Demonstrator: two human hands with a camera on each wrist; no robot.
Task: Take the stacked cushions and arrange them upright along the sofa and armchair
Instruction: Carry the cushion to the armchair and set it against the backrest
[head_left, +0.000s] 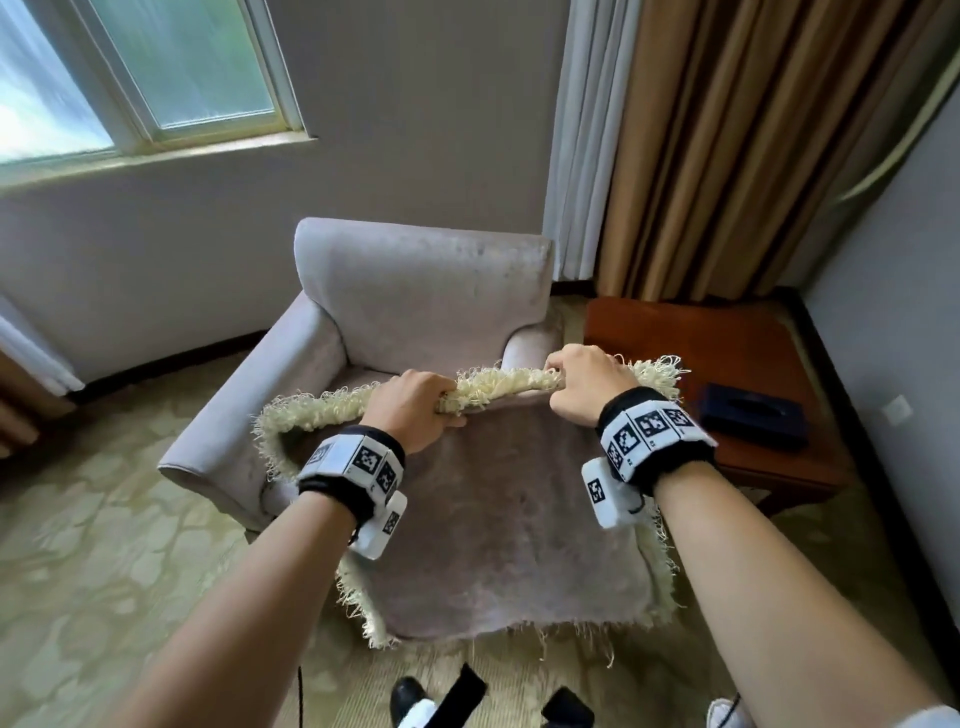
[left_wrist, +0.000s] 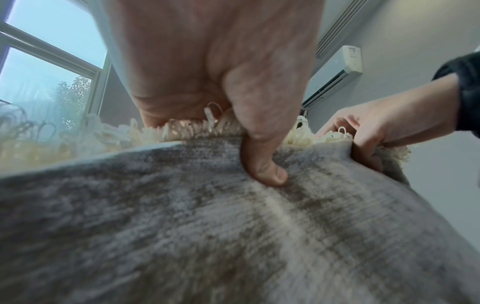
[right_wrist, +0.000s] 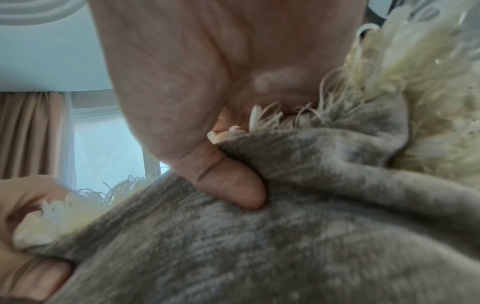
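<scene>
Over the armchair (head_left: 415, 301), left hand (head_left: 415, 410) and right hand (head_left: 582, 384) both clutching fringed cushion (head_left: 498, 519) (top edge), thumbs pressed in

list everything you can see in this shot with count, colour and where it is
cushion: one, grey-brown with cream fringe, held up in front of the armchair
armchair: one, pale grey, centre, against the wall
side table: one, reddish-brown wood, right of the armchair
tissue box: one, dark navy, on the side table
curtain: one, tan, with a white sheer beside it, top right
window: one, white frame, top left
air conditioner: one, white, high on the wall, left wrist view
carpet: pale green, patterned, floor
left hand: grips the cushion's top fringed edge
right hand: grips the same edge, further right
</scene>
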